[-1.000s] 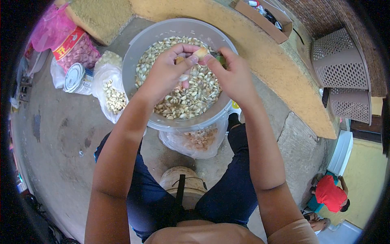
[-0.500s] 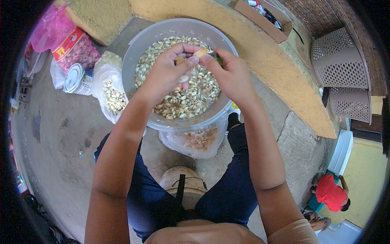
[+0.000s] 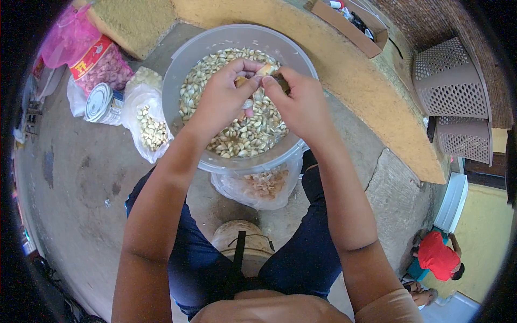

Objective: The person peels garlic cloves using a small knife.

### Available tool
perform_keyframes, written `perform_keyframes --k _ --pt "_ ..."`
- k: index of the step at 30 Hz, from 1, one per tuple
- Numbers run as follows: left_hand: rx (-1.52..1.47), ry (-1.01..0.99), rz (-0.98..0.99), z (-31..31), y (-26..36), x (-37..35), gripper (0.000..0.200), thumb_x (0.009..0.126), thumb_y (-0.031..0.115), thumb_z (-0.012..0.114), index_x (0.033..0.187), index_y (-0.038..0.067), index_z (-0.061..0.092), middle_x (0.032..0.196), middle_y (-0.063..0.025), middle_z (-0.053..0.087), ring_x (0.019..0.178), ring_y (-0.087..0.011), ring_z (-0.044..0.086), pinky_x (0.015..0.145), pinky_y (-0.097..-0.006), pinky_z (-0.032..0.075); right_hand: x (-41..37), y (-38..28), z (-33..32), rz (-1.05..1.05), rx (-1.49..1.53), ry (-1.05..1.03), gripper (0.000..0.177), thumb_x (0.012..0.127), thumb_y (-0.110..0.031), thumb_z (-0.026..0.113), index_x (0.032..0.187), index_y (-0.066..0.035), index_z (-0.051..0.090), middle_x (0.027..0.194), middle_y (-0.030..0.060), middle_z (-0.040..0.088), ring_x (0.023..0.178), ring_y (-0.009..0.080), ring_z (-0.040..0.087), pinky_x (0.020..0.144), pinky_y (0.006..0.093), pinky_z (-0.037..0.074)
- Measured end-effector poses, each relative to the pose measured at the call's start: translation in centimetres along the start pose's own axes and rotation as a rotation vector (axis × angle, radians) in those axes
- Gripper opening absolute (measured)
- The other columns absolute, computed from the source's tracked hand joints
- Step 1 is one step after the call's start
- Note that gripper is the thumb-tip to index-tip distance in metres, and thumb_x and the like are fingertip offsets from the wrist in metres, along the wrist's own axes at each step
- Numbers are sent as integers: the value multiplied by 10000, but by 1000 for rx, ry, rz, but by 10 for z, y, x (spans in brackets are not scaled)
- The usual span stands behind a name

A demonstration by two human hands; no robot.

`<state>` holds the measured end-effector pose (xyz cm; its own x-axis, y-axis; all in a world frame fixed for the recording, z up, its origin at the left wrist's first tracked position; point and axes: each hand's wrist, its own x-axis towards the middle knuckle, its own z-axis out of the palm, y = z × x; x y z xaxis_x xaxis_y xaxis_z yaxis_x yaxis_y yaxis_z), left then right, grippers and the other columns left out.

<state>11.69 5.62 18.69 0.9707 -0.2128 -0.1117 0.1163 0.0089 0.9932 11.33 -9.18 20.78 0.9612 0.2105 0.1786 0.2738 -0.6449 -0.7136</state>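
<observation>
A pale garlic clove [image 3: 265, 70] is pinched in the fingertips of my left hand [image 3: 223, 91], with more cloves tucked in its palm. Meeting it from the right, my right hand [image 3: 301, 102] has its thumb and bent forefinger at the clove. It grips what looks like a small knife, mostly hidden by the fingers. Both hands are above a large grey tub [image 3: 175, 67], in which many garlic cloves [image 3: 242, 137] lie in water.
Left of the tub stand an open plastic bag of peeled cloves [image 3: 151, 129], a can [image 3: 99, 102] and a pink net sack [image 3: 105, 67]. A bag of skins [image 3: 264, 185] lies below the tub, a bucket [image 3: 242, 237] between my legs. A person in red [image 3: 439, 255] is far right.
My right thumb has drawn slightly left along the clove, and the wrist has turned a little. The green patch by the right fingers no longer shows. My left hand has barely moved.
</observation>
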Motion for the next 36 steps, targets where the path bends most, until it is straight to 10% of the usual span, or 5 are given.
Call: perform_keyframes --k 36 --pt "97 20 108 3 9 -7 186 826 133 561 987 41 550 889 -53 592 587 -61 541 427 -189 443 5 12 -5 47 133 -17 405 797 -369 535 725 29 525 611 221 532 575 360 539 527 398 412"
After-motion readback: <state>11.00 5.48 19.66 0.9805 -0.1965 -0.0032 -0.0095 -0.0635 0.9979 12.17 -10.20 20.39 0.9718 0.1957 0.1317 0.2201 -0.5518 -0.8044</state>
